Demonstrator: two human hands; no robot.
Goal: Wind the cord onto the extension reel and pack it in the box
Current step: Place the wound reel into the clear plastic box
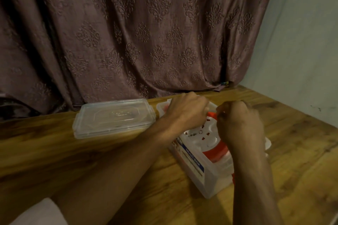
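The white and red extension reel (pixel 203 136) sits inside a clear plastic box (pixel 204 175) with a blue "MULTI BOX" label, right of centre on the wooden table. My left hand (pixel 186 110) reaches over the box's far end with its fingers curled down onto the reel's red top edge. My right hand (pixel 239 126) is curled over the reel's right side, seemingly gripping it; its fingertips are hidden. The cord itself is hidden from view.
The box's clear lid (pixel 114 118) lies on the wooden table (pixel 91 153) to the left of the box. A patterned curtain (pixel 137 33) hangs behind the table's far edge. A pale wall (pixel 301 42) closes the right side.
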